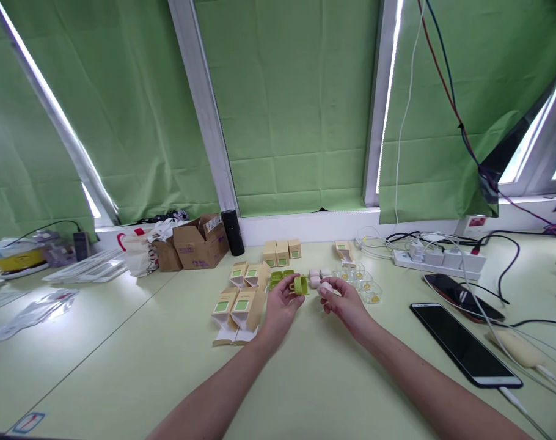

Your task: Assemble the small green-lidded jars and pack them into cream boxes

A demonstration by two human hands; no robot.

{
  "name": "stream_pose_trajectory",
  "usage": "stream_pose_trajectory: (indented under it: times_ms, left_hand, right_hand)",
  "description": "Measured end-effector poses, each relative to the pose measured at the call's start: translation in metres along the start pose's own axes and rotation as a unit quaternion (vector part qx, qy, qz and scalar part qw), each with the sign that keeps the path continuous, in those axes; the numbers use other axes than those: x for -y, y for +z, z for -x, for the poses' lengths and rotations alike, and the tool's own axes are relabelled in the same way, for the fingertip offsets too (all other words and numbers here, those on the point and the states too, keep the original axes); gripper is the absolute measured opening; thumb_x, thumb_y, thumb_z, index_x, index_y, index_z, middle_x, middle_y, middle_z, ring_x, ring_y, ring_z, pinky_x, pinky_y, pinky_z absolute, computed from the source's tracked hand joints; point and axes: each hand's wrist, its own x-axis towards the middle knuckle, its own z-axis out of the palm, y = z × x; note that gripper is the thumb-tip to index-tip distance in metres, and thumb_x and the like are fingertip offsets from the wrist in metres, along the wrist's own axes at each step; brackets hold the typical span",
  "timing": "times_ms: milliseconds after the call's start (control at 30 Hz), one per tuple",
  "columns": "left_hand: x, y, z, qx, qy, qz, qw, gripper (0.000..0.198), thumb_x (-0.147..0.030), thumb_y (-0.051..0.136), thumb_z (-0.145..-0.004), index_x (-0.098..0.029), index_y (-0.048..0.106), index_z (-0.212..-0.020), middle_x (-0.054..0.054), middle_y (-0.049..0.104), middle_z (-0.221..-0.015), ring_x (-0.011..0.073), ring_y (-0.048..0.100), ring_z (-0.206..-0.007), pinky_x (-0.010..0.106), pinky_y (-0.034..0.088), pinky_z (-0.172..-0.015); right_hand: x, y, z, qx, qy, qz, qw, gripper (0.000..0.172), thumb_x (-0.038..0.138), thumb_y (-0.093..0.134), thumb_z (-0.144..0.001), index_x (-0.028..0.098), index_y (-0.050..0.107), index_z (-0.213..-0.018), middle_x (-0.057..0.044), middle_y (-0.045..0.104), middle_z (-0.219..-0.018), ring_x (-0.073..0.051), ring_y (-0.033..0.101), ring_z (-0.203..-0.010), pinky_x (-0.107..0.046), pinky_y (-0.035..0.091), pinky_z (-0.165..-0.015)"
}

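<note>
My left hand [282, 298] is closed on a small green plastic cup [300, 285], its opening turned toward the right. Between the thumb and fingers of my right hand [346, 304] is a small pale pink block [324, 286]. More green cups [277, 276] stand just behind my left hand. Several pale pink blocks [314, 276] sit in a group between and beyond my hands. Clear plastic cups [372, 292] with yellowish centres are to the right of my right hand. Open tan cartons [244, 305] with green labels lie left of my left hand.
Closed tan boxes [282, 253] and another open carton [344, 251] stand farther back. A phone [464, 342], a second phone [461, 296] and a power strip [443, 261] with cables lie at right. A cardboard box [201, 243] and a black cylinder [233, 233] stand back left.
</note>
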Motion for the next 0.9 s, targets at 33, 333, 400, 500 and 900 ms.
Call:
stream_pose_trajectory:
  times_ms: [33,333,400,500,900]
  left_hand:
    - [0.0,0.0,-0.001,-0.003,-0.001,-0.006,1.0,0.057,-0.019,0.087,-0.069,-0.017,0.069,-0.123,0.012,0.074,-0.116,0.0247,0.072,-0.104,0.036,0.057,-0.093]
    - [-0.003,0.001,0.0,-0.008,0.002,-0.053,0.999,0.056,-0.015,0.082,-0.07,-0.015,0.068,-0.124,0.011,0.075,-0.111,0.0215,0.072,-0.098,0.034,0.059,-0.09]
    - [-0.005,0.002,0.002,-0.005,0.006,-0.063,0.998,0.055,-0.014,0.08,-0.071,-0.016,0.067,-0.125,0.011,0.074,-0.113,0.0209,0.072,-0.097,0.034,0.059,-0.09]
    - [-0.008,0.004,0.005,0.001,0.021,-0.089,0.996,0.051,-0.013,0.078,-0.074,-0.016,0.069,-0.124,0.011,0.073,-0.116,0.0206,0.071,-0.097,0.035,0.059,-0.091]
    - [-0.012,0.009,0.01,0.026,0.092,-0.158,0.983,0.049,-0.005,0.073,-0.074,-0.022,0.072,-0.12,0.009,0.068,-0.126,0.0224,0.067,-0.109,0.035,0.056,-0.093]
  right_hand:
    - [0.0,-0.001,-0.001,-0.009,0.018,0.013,1.0,0.05,0.048,0.095,-0.06,0.019,0.072,-0.093,-0.001,0.066,-0.086,-0.014,0.061,-0.062,-0.027,0.048,-0.05]
    - [0.008,0.002,0.001,0.032,0.014,-0.053,0.998,0.062,0.04,0.098,-0.052,0.017,0.076,-0.105,-0.008,0.076,-0.093,-0.017,0.066,-0.07,-0.027,0.048,-0.055]
    - [0.009,0.003,0.002,0.026,-0.009,-0.033,0.999,0.062,0.044,0.096,-0.056,0.017,0.076,-0.107,-0.007,0.075,-0.089,-0.016,0.062,-0.069,-0.026,0.047,-0.054]
    - [0.008,0.004,0.002,0.02,-0.036,0.012,0.999,0.06,0.051,0.093,-0.061,0.016,0.076,-0.107,-0.005,0.072,-0.083,-0.012,0.053,-0.06,-0.025,0.042,-0.05]
    - [-0.003,-0.001,0.0,0.079,-0.102,0.118,0.985,0.049,0.06,0.079,-0.079,0.016,0.08,-0.101,-0.004,0.07,-0.079,-0.011,0.048,-0.057,-0.025,0.04,-0.051]
